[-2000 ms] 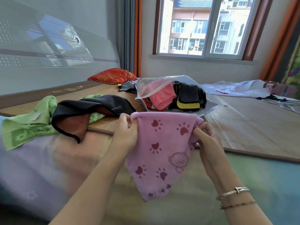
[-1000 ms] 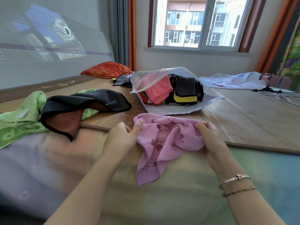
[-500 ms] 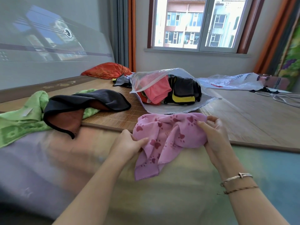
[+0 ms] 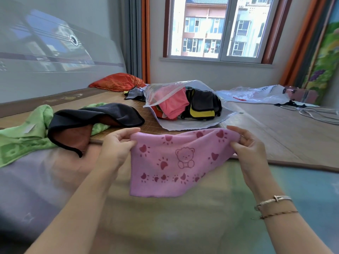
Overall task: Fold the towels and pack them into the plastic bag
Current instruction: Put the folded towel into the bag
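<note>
So the pink towel [image 4: 176, 162], the one with paw prints and a little bear, is held up and stretched out flat in the air between both hands. Its top left corner is pinched by the left hand [image 4: 117, 145], thumb on the near side and fingers curled over the top edge, and the top right corner is pinched the same way by the right hand [image 4: 247, 145]. The rest of it is left hanging down over the bed edge.

Just beyond the hands, a clear plastic bag [image 4: 192, 123] is laid on the bamboo mat [image 4: 275, 132] with its mouth open toward the hands. Inside it a folded coral-pink towel [image 4: 174, 105] can be seen, and beside that a dark grey and yellow one [image 4: 203, 105]; something red-orange is tucked underneath, too hidden to be told.

Off past the left hand, a black and brown towel [image 4: 88, 121] is draped over a green towel [image 4: 22, 138]. Far beyond the right hand, another plastic bag [image 4: 253, 95] is lying flat.
</note>
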